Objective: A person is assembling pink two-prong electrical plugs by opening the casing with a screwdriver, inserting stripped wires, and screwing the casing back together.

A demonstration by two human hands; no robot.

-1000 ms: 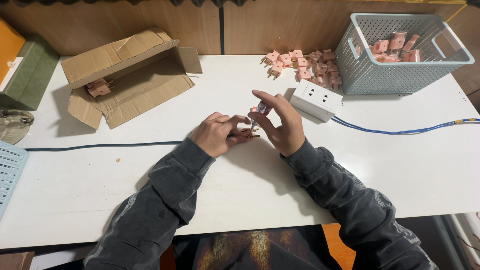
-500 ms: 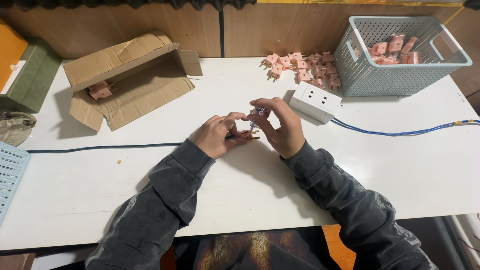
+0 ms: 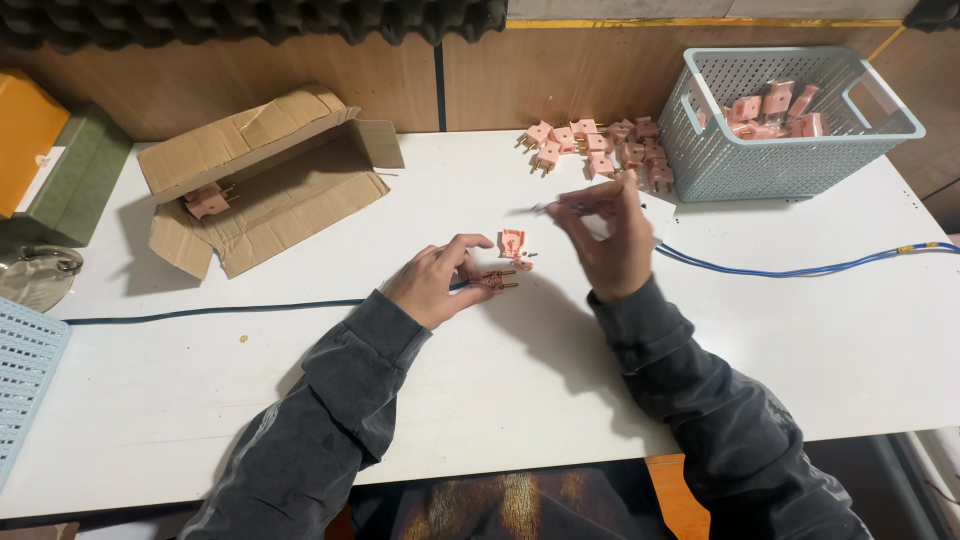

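My left hand [image 3: 435,282] rests on the white table [image 3: 500,400] and pinches a pink plug part with brass prongs [image 3: 497,281] at its fingertips. A loose pink plug cover [image 3: 512,242] lies just beyond it, with a tiny dark bit beside it. My right hand [image 3: 608,238] is raised to the right of these and grips a thin, blurred tool [image 3: 553,208] that points left. A white socket block sits behind this hand and is mostly hidden.
A pile of pink plugs [image 3: 600,145] lies at the back, next to a grey-blue basket [image 3: 790,170] holding more. An open cardboard box [image 3: 270,200] with one plug stands back left. A blue cable [image 3: 800,271] and a black cable [image 3: 200,312] cross the table.
Both hands were together on the plug. Now my right hand has lifted away to the right with the tool, and the plug is apart, its cover on the table.
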